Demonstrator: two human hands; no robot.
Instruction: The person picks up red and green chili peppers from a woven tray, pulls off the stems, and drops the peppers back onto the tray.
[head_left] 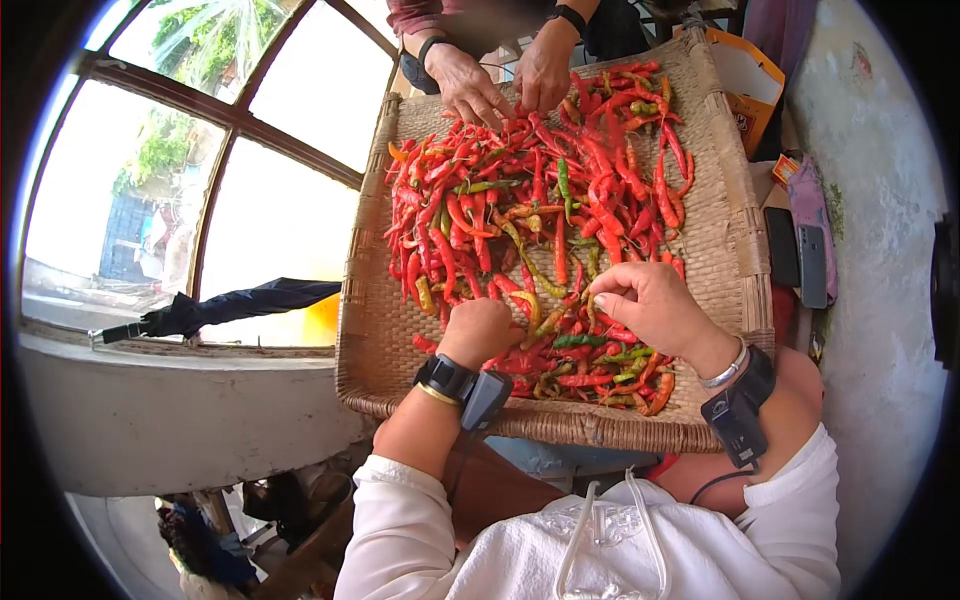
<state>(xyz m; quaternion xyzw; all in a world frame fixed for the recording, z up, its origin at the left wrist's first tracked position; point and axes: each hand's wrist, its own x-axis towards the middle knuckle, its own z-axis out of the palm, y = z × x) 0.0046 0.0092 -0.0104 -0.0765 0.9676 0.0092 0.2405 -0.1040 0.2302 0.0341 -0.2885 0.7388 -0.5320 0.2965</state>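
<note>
A heap of chili peppers (470,170), mostly red with some green and yellowish-brown ones, lies in a shallow rectangular woven basket (720,230). My left hand (482,328) is closed low over the peppers at the near left, its back toward me. Its fingertips are hidden, and what they grip cannot be made out. To the right, my right hand (650,305) has thumb and index finger pinched together, with a brownish chili pepper (591,308) at their tips. Below both hands, a smaller pile of red and green chilies (600,375) sits against the near rim.
Across the basket, another person's two hands (505,88) reach into the far peppers. A folded dark umbrella (240,308) lies on the window ledge at left. Phones (812,265) and an orange-edged box (745,85) are beside the basket at right, near the wall (870,200).
</note>
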